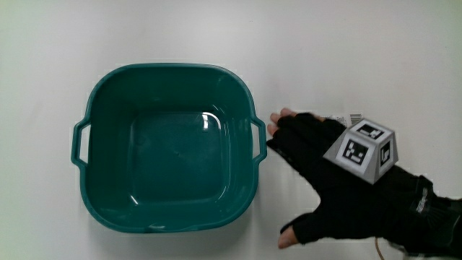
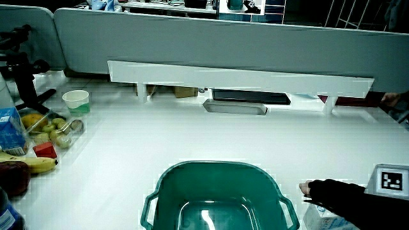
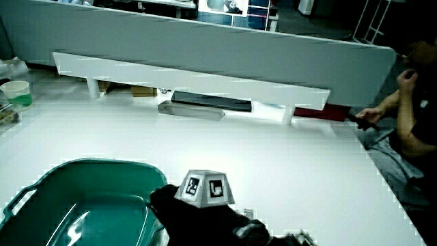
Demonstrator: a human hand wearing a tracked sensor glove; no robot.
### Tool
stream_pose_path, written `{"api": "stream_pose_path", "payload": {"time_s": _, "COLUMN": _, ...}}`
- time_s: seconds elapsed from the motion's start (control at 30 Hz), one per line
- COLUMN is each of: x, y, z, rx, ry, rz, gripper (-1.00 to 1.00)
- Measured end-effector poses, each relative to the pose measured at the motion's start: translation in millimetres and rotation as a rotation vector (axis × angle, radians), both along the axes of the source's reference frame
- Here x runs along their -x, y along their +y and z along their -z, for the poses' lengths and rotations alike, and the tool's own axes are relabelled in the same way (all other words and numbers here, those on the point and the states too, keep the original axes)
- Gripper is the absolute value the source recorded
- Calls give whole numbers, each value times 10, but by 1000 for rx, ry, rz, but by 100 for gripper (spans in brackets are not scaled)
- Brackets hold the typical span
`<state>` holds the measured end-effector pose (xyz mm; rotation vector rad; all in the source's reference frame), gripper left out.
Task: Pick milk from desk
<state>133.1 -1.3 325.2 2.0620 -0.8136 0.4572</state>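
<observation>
A white milk carton [image 1: 345, 118] lies on the table beside the teal basin [image 1: 170, 70], almost wholly hidden under the hand. One corner with a barcode shows past the knuckles. In a side view its pale body [image 2: 317, 219] shows below the fingers. The gloved hand [image 1: 339, 184] sits over the carton, fingers stretched toward the basin's handle and thumb spread wide nearer the person. I see no grip closed on the carton. The patterned cube [image 1: 364, 148] sits on the hand's back. In both side views the hand [image 2: 345, 199] [image 3: 198, 215] is close to the basin's rim [image 2: 217, 167] [image 3: 82, 165].
The basin holds nothing. In a side view, fruit, a banana [image 2: 32, 163], a blue carton [image 2: 11, 131] and a paper cup [image 2: 76, 100] crowd one table edge. A low white shelf [image 2: 236, 80] runs under the grey partition [image 2: 217, 38].
</observation>
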Motion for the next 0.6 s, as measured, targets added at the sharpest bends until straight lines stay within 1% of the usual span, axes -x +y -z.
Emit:
{"api": "stream_pose_path", "payload": {"time_s": 0.03, "x": -23, "y": -27, "z": -11, "rx": 10, "ry": -5, "rz": -13, "gripper": 0}}
{"api": "stream_pose_path", "payload": {"time_s": 0.07, "x": -26, "y": -54, "z": 15, "rx": -6, "ry": 1, "rz": -20, "gripper": 0}}
{"api": "stream_pose_path", "payload": {"time_s": 0.1, "x": -48, "y": -77, "z": 0, "rx": 1, "ry": 1, "rz": -29, "gripper": 0}}
{"api": "stream_pose_path", "payload": {"time_s": 0.13, "x": -79, "y": -99, "z": -33, "rx": -33, "ry": 22, "rz": -41, "gripper": 0}}
{"api": "stream_pose_path", "payload": {"time_s": 0.17, "x": -108, "y": -121, "z": -76, "rx": -12, "ry": 26, "rz": -42, "gripper": 0}}
{"api": "stream_pose_path", "payload": {"time_s": 0.2, "x": -122, "y": -146, "z": -81, "rx": 2, "ry": 27, "rz": -64, "gripper": 0}}
{"api": "stream_pose_path", "payload": {"time_s": 0.23, "x": -147, "y": -167, "z": -115, "rx": -7, "ry": 39, "rz": -69, "gripper": 0}}
{"api": "stream_pose_path", "payload": {"time_s": 0.37, "x": -259, "y": -260, "z": -269, "rx": 0, "ry": 69, "rz": -103, "gripper": 0}}
{"api": "stream_pose_path", "payload": {"time_s": 0.4, "x": -289, "y": -287, "z": -303, "rx": 12, "ry": 80, "rz": -119, "gripper": 0}}
{"api": "stream_pose_path", "payload": {"time_s": 0.47, "x": -340, "y": -337, "z": -361, "rx": 12, "ry": 98, "rz": -137, "gripper": 0}}
{"api": "stream_pose_path", "payload": {"time_s": 0.53, "x": -383, "y": -382, "z": -415, "rx": 37, "ry": 108, "rz": -163, "gripper": 0}}
{"api": "stream_pose_path", "payload": {"time_s": 0.6, "x": -417, "y": -418, "z": -466, "rx": 40, "ry": 131, "rz": -176, "gripper": 0}}
